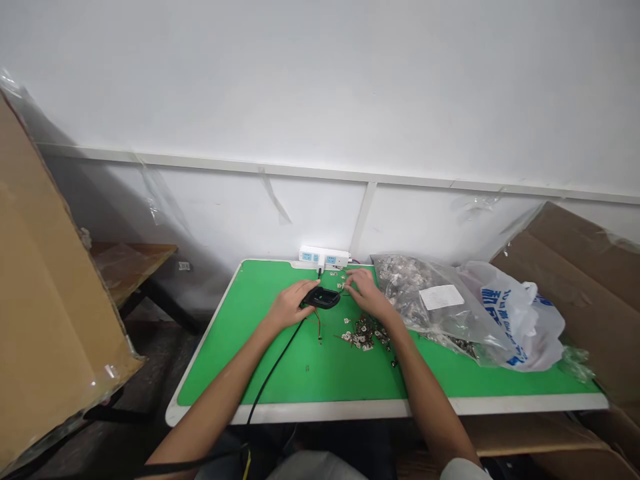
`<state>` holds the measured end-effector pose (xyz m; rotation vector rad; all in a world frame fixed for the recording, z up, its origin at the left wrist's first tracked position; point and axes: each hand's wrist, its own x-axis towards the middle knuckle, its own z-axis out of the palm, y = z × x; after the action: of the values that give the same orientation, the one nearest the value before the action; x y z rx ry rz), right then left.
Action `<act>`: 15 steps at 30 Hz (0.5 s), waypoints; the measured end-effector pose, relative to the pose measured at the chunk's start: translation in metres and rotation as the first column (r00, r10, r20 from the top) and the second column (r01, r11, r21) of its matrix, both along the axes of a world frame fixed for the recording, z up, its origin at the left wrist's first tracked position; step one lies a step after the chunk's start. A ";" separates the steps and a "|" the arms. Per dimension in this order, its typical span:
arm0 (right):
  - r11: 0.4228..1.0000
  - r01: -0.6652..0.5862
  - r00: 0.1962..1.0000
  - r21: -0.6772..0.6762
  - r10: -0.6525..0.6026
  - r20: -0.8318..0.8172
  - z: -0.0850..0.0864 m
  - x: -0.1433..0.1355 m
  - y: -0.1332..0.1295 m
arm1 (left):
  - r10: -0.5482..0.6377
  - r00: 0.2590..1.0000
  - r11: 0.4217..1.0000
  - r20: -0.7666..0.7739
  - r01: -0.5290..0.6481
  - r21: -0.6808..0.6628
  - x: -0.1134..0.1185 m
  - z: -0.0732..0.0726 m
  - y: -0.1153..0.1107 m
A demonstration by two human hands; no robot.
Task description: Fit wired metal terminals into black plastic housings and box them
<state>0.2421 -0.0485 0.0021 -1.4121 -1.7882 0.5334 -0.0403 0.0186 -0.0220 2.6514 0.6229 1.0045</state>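
Observation:
A black plastic housing [325, 298], shaped like a shallow rounded shell, is gripped at its left end by my left hand [293, 303]. Red wires [319, 321] hang below it onto the green mat. At the housing's right end, my right hand [367, 291] has its thumb and fingers pinched together near a thin dark wire; what sits in the fingertips is too small to make out. Just beyond lie several small pale metal pieces [341, 285]. Closer to me is a pile of small metal parts [365, 332], beside my right forearm.
A white power strip [324, 257] with a plug stands at the table's back edge. On the right lie a clear bag of small parts [425, 293] and a white plastic bag [525, 320]. A black cable [273, 373] crosses the green mat [220, 360]. Cardboard boxes [50, 280] flank the table.

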 end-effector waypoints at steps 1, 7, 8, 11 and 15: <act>1.000 0.002 0.997 0.003 -0.001 -0.082 0.004 -0.003 -0.002 | 0.015 1.000 1.000 -0.004 -0.015 0.012 0.000 0.000 0.000; 0.997 -0.035 0.817 -0.071 -0.013 -0.577 0.023 -0.033 -0.015 | 0.182 0.983 0.983 -0.014 -0.182 0.005 -0.001 0.000 -0.002; 0.998 -0.029 0.781 -0.059 -0.015 -0.624 0.024 -0.038 -0.016 | 0.211 0.977 0.977 0.001 -0.211 -0.014 -0.001 0.001 -0.003; 1.000 0.005 0.725 -0.014 -0.013 -0.688 0.023 -0.051 -0.016 | 0.266 0.961 0.961 0.069 -0.259 -0.094 0.001 0.008 -0.005; 0.999 0.004 0.705 -0.042 -0.033 -0.709 0.015 -0.060 -0.012 | 0.290 0.933 0.927 0.214 -0.219 -0.304 0.012 0.013 -0.009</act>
<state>0.1821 -0.0610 0.0166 -1.0261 -1.1257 0.9566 -0.0280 0.0099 -0.0086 2.1904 0.9886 1.2060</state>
